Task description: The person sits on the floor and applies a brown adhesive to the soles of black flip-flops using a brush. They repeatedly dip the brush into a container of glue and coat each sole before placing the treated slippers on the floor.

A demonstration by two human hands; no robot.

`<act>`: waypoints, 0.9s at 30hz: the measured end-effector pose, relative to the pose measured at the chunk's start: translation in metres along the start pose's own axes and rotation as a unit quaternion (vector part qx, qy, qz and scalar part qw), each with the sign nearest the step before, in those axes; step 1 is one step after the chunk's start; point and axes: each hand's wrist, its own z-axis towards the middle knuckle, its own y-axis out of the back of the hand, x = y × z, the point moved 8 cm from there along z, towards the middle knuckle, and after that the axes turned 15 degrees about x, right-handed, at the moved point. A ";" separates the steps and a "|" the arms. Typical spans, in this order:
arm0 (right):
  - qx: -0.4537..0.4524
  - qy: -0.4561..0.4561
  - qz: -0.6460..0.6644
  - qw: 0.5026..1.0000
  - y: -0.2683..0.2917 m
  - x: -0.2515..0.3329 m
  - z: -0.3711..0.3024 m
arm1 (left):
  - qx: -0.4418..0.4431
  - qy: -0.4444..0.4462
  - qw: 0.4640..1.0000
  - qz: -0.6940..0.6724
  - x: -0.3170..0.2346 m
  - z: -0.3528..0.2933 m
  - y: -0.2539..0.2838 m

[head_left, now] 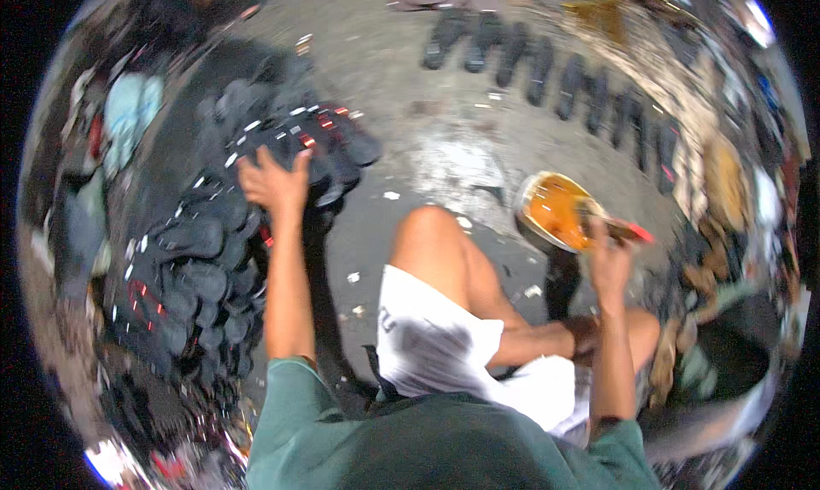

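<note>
Several dark sole-shaped pieces (540,71) lie in a curved row across the grey floor (367,80) in our head view. On our left we see a heap of black pieces (192,238), with our left hand (278,184) over its upper part, fingers spread wide and holding nothing we can see; blur hides whether it touches them. Our right hand (609,258) has its fingers closed around a brush (630,231), whose head is at the right edge of a pale-rimmed bowl (536,228) of orange liquid (551,201), beyond our bent legs (436,246).

Left hand (275,182) splays, right hand (610,258) seems curled.
</note>
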 end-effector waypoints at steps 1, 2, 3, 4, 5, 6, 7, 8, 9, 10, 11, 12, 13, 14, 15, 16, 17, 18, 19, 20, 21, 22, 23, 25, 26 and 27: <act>0.054 -0.100 -0.002 0.994 -0.012 0.002 -0.004 | 0.019 0.020 0.999 0.043 0.011 0.013 -0.014; 0.114 -0.156 -0.159 0.968 -0.021 -0.007 -0.012 | 0.093 0.037 0.994 0.043 0.004 0.023 -0.017; 0.147 -0.146 -0.168 0.964 -0.026 -0.027 -0.026 | 0.077 0.013 0.997 0.025 0.003 0.028 -0.008; 0.151 -0.141 -0.173 0.963 -0.021 -0.018 -0.031 | 0.031 -0.033 0.999 0.007 0.021 0.042 -0.008; 0.094 -0.090 -0.111 0.985 -0.005 0.005 -0.033 | 0.000 -0.102 0.991 -0.091 0.026 0.044 -0.002; 0.077 -0.089 -0.094 0.989 0.003 0.009 -0.034 | 0.050 -0.185 0.957 -0.218 0.052 0.062 -0.011; 0.011 -0.087 -0.076 0.993 0.011 0.004 -0.043 | 0.042 -0.207 0.936 -0.280 0.026 0.043 0.002; -0.054 -0.085 -0.059 0.993 0.020 -0.003 -0.053 | 0.038 -0.226 0.913 -0.338 -0.004 0.014 0.032; -0.014 -0.128 -0.082 0.988 0.012 -0.020 -0.057 | 0.092 -0.260 0.889 -0.366 -0.025 -0.011 0.050; 0.031 -0.165 -0.104 0.980 0.005 -0.039 -0.058 | 0.145 -0.286 0.863 -0.390 -0.043 -0.039 0.063; 0.080 -0.195 -0.125 0.969 -0.004 -0.050 -0.061 | 0.201 -0.316 0.833 -0.407 -0.061 -0.070 0.068; 0.052 -0.183 -0.091 0.977 -0.002 -0.045 -0.067 | 0.253 -0.339 0.803 -0.421 -0.071 -0.102 0.073; 0.028 -0.161 -0.057 0.985 0.000 -0.036 -0.066 | 0.312 -0.311 0.770 -0.461 -0.070 -0.134 0.073; 0.008 -0.139 -0.026 0.990 0.003 -0.029 -0.066 | 0.371 -0.276 0.732 -0.501 -0.069 -0.168 0.063; 0.029 -0.162 0.009 0.986 0.004 -0.026 -0.063 | 0.391 -0.252 0.724 -0.509 -0.069 -0.198 0.058; 0.032 -0.176 -0.017 0.984 0.003 -0.031 -0.065 | 0.410 -0.229 0.716 -0.517 -0.069 -0.220 0.054; 0.031 -0.186 -0.044 0.981 0.004 -0.037 -0.065 | 0.343 -0.261 0.786 -0.442 -0.067 -0.230 0.062; 0.031 -0.190 -0.067 0.979 0.003 -0.035 -0.060 | 0.265 -0.287 0.848 -0.358 -0.063 -0.232 0.072; 0.075 -0.224 -0.032 0.971 0.003 -0.044 -0.060 | 0.225 -0.327 0.859 -0.323 -0.059 -0.233 0.074; 0.052 -0.210 -0.020 0.976 0.010 -0.042 -0.059 | 0.197 -0.387 0.855 -0.284 -0.063 -0.240 0.082; 0.028 -0.197 -0.007 0.980 0.017 -0.040 -0.058 | 0.216 -0.401 0.847 -0.275 -0.073 -0.241 0.077; 0.011 -0.190 0.008 0.982 0.018 -0.039 -0.061 | 0.242 -0.412 0.839 -0.261 -0.084 -0.247 0.074; 0.001 -0.183 -0.023 0.983 0.023 -0.033 -0.061 | 0.271 -0.441 0.819 -0.248 -0.097 -0.253 0.074; 0.090 -0.207 -0.029 0.974 0.001 -0.053 -0.059 | 0.304 -0.510 0.779 -0.203 -0.123 -0.256 0.071; 0.132 -0.218 -0.032 0.967 -0.010 -0.066 -0.060 | 0.341 -0.527 0.754 -0.193 -0.129 -0.257 0.068; 0.156 -0.189 0.087 0.965 -0.021 -0.067 -0.060 | 0.352 -0.529 0.748 -0.192 -0.129 -0.251 0.066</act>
